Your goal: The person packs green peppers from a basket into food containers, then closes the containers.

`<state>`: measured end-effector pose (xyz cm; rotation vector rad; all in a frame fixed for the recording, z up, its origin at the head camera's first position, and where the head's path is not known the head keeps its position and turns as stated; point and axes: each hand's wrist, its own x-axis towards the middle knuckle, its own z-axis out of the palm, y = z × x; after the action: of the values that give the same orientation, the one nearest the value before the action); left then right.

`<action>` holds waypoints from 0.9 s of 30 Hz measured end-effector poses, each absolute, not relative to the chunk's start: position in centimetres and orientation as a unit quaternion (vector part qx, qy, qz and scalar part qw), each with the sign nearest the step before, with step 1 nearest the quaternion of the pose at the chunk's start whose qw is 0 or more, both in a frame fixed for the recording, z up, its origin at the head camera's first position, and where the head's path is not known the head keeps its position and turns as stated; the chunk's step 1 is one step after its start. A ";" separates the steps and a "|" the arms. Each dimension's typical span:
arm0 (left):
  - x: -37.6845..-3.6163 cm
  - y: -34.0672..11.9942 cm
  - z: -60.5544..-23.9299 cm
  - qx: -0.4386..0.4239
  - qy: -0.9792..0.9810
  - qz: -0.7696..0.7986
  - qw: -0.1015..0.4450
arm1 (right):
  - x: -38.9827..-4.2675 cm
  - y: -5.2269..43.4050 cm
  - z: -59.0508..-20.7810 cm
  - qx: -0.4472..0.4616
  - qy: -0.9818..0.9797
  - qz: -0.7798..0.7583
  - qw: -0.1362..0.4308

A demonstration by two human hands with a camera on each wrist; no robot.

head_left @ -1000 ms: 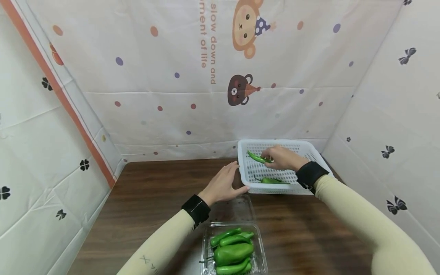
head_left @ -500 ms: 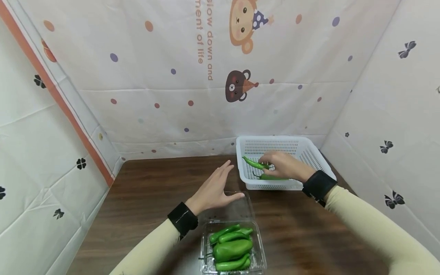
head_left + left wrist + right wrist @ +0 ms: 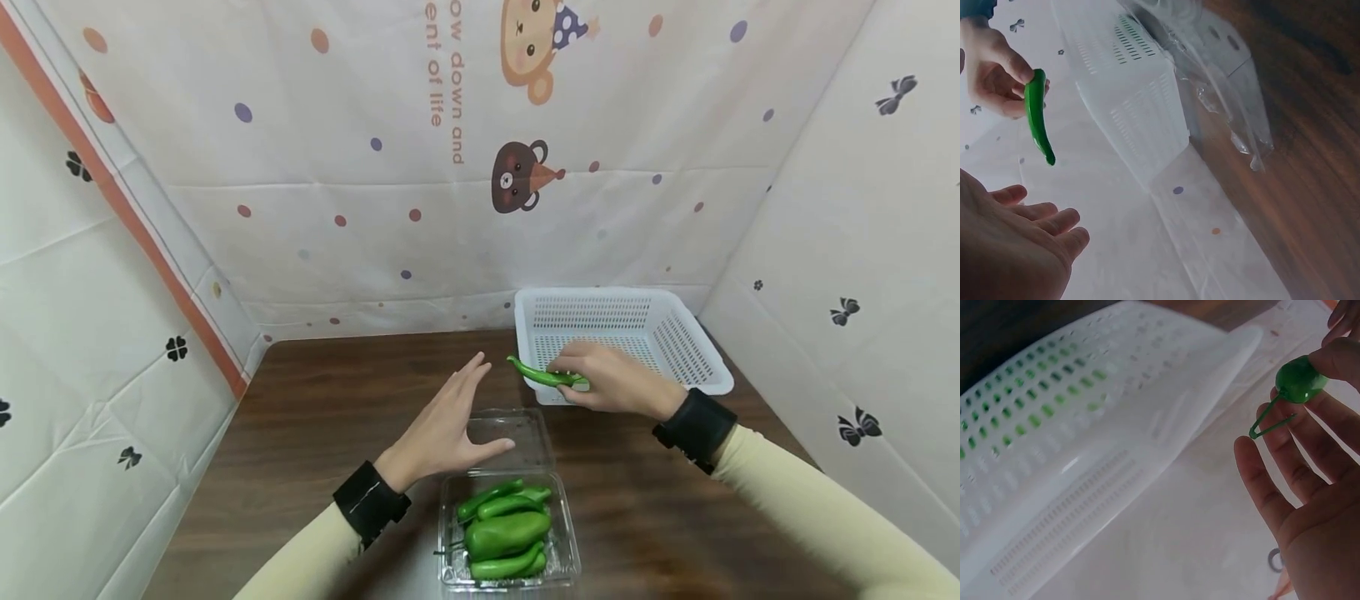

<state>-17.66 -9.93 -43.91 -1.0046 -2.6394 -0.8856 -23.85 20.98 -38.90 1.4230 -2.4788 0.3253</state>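
Observation:
A slender green chili pepper (image 3: 542, 377) is pinched between the thumb and fingers of my right hand (image 3: 617, 382), over the near left rim of the white perforated basket (image 3: 600, 293). In the right wrist view, the pepper's thin stem (image 3: 1266, 415) shows beside the fingers. My left hand (image 3: 441, 432) has its fingers extended and holds nothing. It hovers by the clear lid (image 3: 517, 437) of a plastic box (image 3: 572, 542). Several green peppers (image 3: 506, 535) lie inside that box. Green shows through the basket's holes in the right wrist view.
Brown wood-grain tabletop (image 3: 337, 417) lies under everything. White patterned cloth (image 3: 337, 267) rises behind the table and at both sides. The basket stands at the back right, close to the cloth; the box is nearer, its lid folded back toward the basket.
My right hand has carried the chili pepper from inside the basket toward its near left rim. My left hand has left the basket's side and drawn back toward the lower left.

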 end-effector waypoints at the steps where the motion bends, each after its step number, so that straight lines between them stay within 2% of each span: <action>1: -17.5 -10.1 -43.9 -0.338 -0.888 -0.298 0.087 | -23.7 20.8 -39.0 0.495 -0.850 0.113 0.137; 10: -15.5 -11.3 -44.4 -0.340 -0.888 -0.300 0.078 | -21.6 19.7 -39.7 0.520 -0.831 0.120 0.155; 19: -13.9 -12.6 -44.8 -0.337 -0.892 -0.287 0.092 | -20.1 19.3 -40.8 0.545 -0.809 0.123 0.184; 27: -12.1 -13.5 -45.2 -0.330 -0.899 -0.276 0.081 | -18.3 18.4 -41.4 0.567 -0.791 0.135 0.185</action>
<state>-12.09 -13.55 -45.18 -0.9863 -2.6885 -0.8255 -18.30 18.43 -41.38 1.5989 -2.2302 0.3799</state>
